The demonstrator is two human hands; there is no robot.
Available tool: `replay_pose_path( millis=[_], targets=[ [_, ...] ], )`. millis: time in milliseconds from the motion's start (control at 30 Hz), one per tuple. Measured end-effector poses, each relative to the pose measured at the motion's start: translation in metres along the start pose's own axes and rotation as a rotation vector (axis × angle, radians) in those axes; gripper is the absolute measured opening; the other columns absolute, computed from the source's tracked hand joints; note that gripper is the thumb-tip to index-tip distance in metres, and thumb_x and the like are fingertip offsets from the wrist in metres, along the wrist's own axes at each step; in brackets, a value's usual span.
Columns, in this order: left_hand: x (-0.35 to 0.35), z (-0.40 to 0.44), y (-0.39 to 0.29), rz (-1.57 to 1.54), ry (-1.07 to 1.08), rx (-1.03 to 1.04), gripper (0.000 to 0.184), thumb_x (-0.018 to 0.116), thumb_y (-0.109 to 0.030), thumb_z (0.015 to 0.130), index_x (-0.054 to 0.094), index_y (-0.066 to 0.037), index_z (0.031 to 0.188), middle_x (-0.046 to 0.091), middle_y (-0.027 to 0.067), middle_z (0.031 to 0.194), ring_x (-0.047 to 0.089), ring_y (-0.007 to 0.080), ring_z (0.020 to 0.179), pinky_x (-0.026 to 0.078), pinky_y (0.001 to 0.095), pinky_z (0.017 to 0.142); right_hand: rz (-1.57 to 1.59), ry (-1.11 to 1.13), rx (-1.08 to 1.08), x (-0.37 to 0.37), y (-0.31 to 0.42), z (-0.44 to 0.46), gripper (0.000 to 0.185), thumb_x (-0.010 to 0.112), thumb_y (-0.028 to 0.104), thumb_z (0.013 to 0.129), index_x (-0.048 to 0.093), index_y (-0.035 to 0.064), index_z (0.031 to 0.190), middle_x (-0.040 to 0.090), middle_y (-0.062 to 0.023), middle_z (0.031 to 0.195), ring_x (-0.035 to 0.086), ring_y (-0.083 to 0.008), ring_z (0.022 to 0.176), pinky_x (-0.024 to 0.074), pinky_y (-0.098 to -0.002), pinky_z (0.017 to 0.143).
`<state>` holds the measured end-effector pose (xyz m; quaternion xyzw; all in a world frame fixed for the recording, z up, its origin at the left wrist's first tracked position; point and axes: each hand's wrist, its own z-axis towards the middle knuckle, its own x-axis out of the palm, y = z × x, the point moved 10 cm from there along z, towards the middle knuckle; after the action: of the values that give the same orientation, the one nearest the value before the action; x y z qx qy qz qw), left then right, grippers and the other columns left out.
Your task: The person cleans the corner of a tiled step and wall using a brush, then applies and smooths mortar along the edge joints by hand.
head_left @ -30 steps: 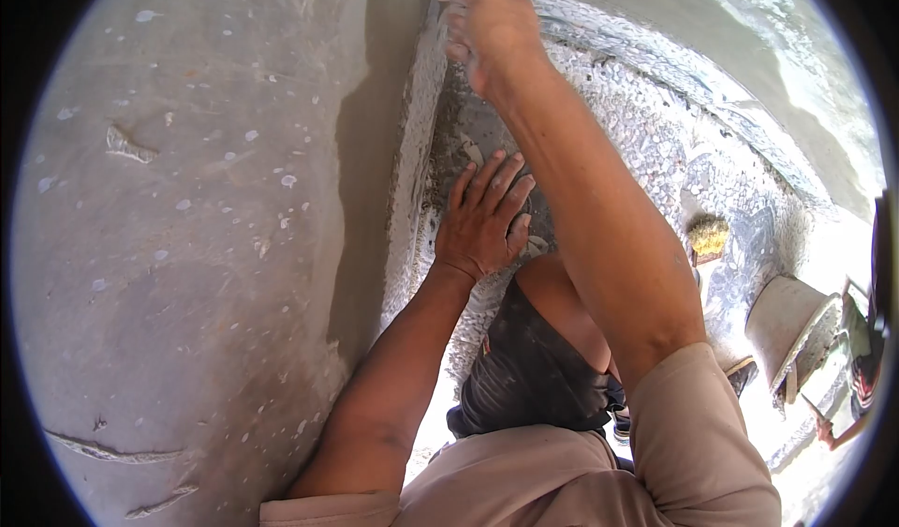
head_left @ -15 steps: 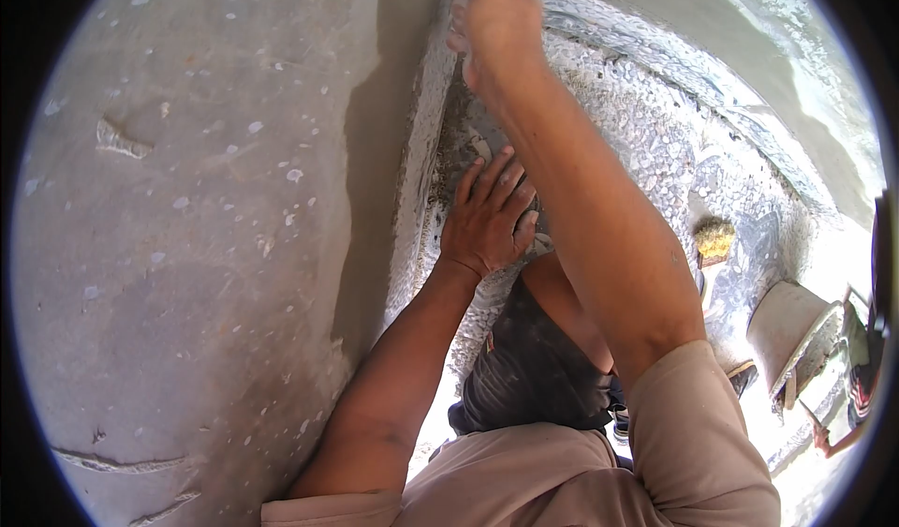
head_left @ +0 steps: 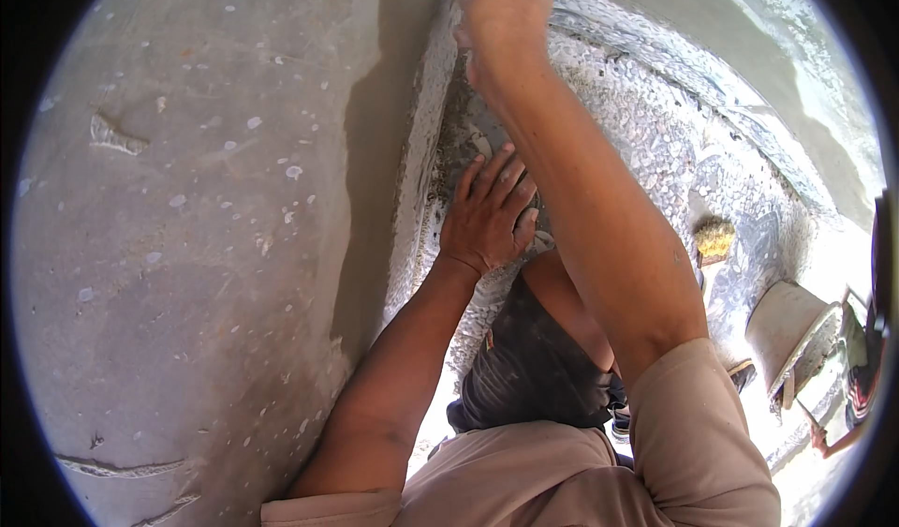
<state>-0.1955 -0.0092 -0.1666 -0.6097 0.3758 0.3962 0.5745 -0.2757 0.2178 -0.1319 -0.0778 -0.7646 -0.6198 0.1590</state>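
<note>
Two bare hands share the step: our right hand (head_left: 508, 16) works, fingers curled, at the far corner beside the smooth grey wall (head_left: 225, 274); whether it grips anything, we cannot tell. Our left hand (head_left: 479, 222), open and spread, seems to lean on the rough grey-and-white stony surface (head_left: 637, 119) below us. Such reaching calls for firm left-hand support, we judge.

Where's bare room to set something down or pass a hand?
Likely best: pebbly surface bordered by right forearm, brush and far ledge; looks uneven. Crowded: corner by the right hand; strip between left wall and right forearm, where the left hand rests; around the bucket, another person's hand nearby.
</note>
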Motion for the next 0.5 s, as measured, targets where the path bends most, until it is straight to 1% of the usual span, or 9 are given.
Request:
replay_pose_path(
  millis=[67, 100, 167, 200, 267, 333, 400, 467, 500],
  targets=[
    [0.001, 0.0, 0.001, 0.009, 0.012, -0.006, 0.048, 0.064, -0.034, 0.094, 0.059, -0.016, 0.138, 0.049, 0.0082, 0.153, 0.032, 0.0255, 0.154, 0.022, 0.053, 0.128, 0.181, -0.122, 0.354, -0.018, -0.016, -0.018, 0.016, 0.061, 0.017, 0.093, 0.068, 0.0106, 0.08, 0.057, -0.0038, 0.067, 0.049, -0.0199, 0.053, 0.0368, -0.0382, 0.05],
    [0.0, 0.0, 0.001, -0.002, -0.005, -0.003, 0.051, 0.064, -0.034, 0.093, 0.057, -0.017, 0.141, 0.047, 0.0074, 0.154, 0.031, 0.0252, 0.155, 0.022, 0.0529, 0.128, 0.18, -0.119, 0.356, -0.017, -0.011, -0.021, 0.016, 0.061, 0.017, 0.093, 0.068, 0.0106, 0.08, 0.057, -0.0038, 0.067, 0.049, -0.0199, 0.053, 0.0368, -0.0382, 0.05],
    [-0.002, 0.0, 0.0, -0.013, -0.022, 0.0, 0.053, 0.064, -0.034, 0.093, 0.055, -0.018, 0.143, 0.046, 0.0067, 0.156, 0.031, 0.0248, 0.155, 0.022, 0.0527, 0.128, -0.082, -0.072, 0.273, -0.018, 0.004, -0.022, 0.014, 0.06, 0.017, 0.093, 0.068, 0.0108, 0.084, 0.056, -0.0034, 0.066, 0.049, -0.0194, 0.052, 0.0365, -0.0374, 0.049],
    [-0.001, -0.001, 0.001, -0.006, -0.012, -0.004, 0.055, 0.065, -0.033, 0.093, 0.053, -0.019, 0.145, 0.045, 0.0059, 0.158, 0.031, 0.0245, 0.155, 0.022, 0.0525, 0.128, -0.084, -0.072, 0.272, -0.018, 0.004, -0.021, 0.014, 0.06, 0.017, 0.093, 0.068, 0.0108, 0.084, 0.056, -0.0034, 0.066, 0.049, -0.0194, 0.052, 0.0365, -0.0374, 0.049],
    [0.0, 0.001, 0.0, 0.0, -0.004, -0.005, 0.057, 0.065, -0.033, 0.093, 0.051, -0.02, 0.147, 0.043, 0.0052, 0.159, 0.03, 0.0242, 0.155, 0.022, 0.0524, 0.128, -0.083, -0.047, 0.339, -0.013, -0.003, -0.021, 0.01, 0.06, 0.016, 0.094, 0.068, 0.0107, 0.089, 0.056, -0.0036, 0.066, 0.049, -0.0195, 0.052, 0.037, -0.037, 0.049],
    [-0.011, 0.002, -0.004, -0.035, -0.105, 0.035, 0.041, 0.068, -0.034, 0.087, 0.07, -0.008, 0.118, 0.062, 0.0151, 0.136, 0.047, 0.0352, 0.141, 0.026, 0.0567, 0.125, -0.038, -0.057, 0.331, -0.013, -0.004, -0.018, 0.01, 0.06, 0.016, 0.094, 0.068, 0.0102, 0.092, 0.057, -0.0043, 0.068, 0.05, -0.0198, 0.053, 0.0377, -0.037, 0.049],
    [-0.013, 0.003, -0.004, -0.031, -0.117, 0.038, 0.039, 0.068, -0.033, 0.087, 0.07, -0.008, 0.117, 0.061, 0.0151, 0.137, 0.046, 0.0347, 0.143, 0.027, 0.0567, 0.124, 0.007, -0.063, 0.323, -0.017, -0.014, -0.01, 0.011, 0.061, 0.017, 0.094, 0.069, 0.0096, 0.094, 0.059, -0.0049, 0.07, 0.051, -0.0202, 0.054, 0.0384, -0.0371, 0.049],
    [-0.015, 0.003, -0.006, -0.028, -0.129, 0.042, 0.037, 0.068, -0.032, 0.087, 0.069, -0.009, 0.116, 0.06, 0.015, 0.138, 0.045, 0.0343, 0.144, 0.027, 0.0568, 0.124, -0.319, 0.096, 0.271, -0.013, -0.013, -0.006, 0.013, 0.061, 0.018, 0.095, 0.07, 0.0095, 0.097, 0.061, -0.0061, 0.076, 0.052, -0.021, 0.057, 0.0405, -0.0375, 0.049],
    [-0.016, 0.004, -0.007, -0.034, -0.126, 0.04, 0.039, 0.068, -0.031, 0.087, 0.068, -0.009, 0.119, 0.059, 0.0145, 0.14, 0.044, 0.0338, 0.145, 0.027, 0.0567, 0.124, -0.321, 0.097, 0.27, -0.018, -0.01, -0.006, 0.013, 0.061, 0.018, 0.095, 0.07, 0.0095, 0.097, 0.061, -0.0061, 0.076, 0.052, -0.021, 0.057, 0.0405, -0.0375, 0.049]
  ],
)
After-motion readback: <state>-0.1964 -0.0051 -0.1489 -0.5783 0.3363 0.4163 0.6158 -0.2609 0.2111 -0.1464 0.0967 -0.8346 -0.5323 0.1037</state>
